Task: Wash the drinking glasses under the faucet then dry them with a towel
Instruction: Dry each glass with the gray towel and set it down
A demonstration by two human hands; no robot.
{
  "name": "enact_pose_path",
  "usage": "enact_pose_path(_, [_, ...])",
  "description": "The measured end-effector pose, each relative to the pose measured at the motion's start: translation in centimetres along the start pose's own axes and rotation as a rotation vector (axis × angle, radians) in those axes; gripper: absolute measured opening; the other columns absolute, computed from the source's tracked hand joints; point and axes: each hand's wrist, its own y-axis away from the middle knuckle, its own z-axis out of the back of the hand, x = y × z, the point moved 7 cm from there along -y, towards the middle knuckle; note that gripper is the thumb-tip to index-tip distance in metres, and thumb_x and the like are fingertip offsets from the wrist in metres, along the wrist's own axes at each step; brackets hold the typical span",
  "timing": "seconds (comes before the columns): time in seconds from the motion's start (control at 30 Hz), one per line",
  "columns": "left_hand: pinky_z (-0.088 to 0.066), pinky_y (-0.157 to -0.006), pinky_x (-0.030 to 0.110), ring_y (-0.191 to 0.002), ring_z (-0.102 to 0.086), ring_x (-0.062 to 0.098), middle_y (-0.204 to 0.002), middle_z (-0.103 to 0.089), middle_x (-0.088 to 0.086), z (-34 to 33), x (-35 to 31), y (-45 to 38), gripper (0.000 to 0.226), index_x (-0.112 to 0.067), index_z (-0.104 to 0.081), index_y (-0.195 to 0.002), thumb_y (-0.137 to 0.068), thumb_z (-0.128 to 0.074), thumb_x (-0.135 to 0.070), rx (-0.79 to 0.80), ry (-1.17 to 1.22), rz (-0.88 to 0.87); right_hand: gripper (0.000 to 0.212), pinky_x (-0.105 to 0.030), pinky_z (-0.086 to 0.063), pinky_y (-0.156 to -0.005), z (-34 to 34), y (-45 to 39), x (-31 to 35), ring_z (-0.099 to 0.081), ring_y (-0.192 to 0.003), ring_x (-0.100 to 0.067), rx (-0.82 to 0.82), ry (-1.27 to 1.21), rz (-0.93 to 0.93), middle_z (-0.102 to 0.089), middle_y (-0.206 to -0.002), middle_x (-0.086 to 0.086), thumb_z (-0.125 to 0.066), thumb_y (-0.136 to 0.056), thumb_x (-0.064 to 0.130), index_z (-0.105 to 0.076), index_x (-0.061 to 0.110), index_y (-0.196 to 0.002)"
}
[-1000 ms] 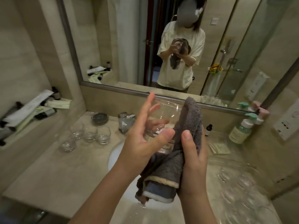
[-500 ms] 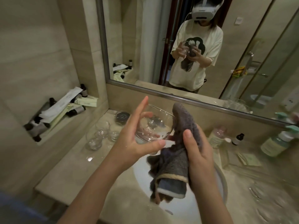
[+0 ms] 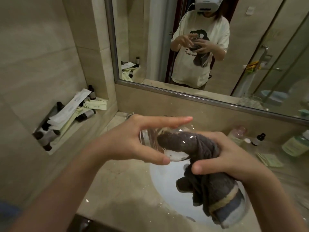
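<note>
Left hand (image 3: 133, 141): grip clamped on drinking glass (image 3: 153, 139), lying sideways.
Right hand (image 3: 222, 154): at 3 o'clock, grip clamped on grey towel (image 3: 209, 181), pushed inside the glass.
Below: white sink (image 3: 167, 190).

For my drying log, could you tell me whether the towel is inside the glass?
Inside: the towel's dark end shows through the glass wall.

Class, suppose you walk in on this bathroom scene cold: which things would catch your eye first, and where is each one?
First, centre frame: the left hand holds a clear drinking glass on its side above the white oval sink, while the right hand pushes a dark grey towel with a beige and blue border into it. Next, the wall mirror behind shows the person reflected. Small dark bottles and paper packets fill the left wall niche.
</note>
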Motion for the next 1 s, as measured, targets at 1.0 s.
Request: enact_pose_path(1.0, [-0.058,-0.087,0.046,-0.121,-0.06,0.022,-0.129,-0.063,0.003,1.0,2.9,0.2,0.058,-0.032,-0.065,-0.122,-0.067,-0.079,-0.022,-0.14,0.213,-0.175,0.003,-0.02,-0.052,-0.058,-0.8,-3.8,0.0,-0.066,-0.061,-0.013,0.172,-0.021,-0.066,-0.067,-0.066,0.002,-0.074,-0.07,0.016,-0.071,0.016,-0.072])
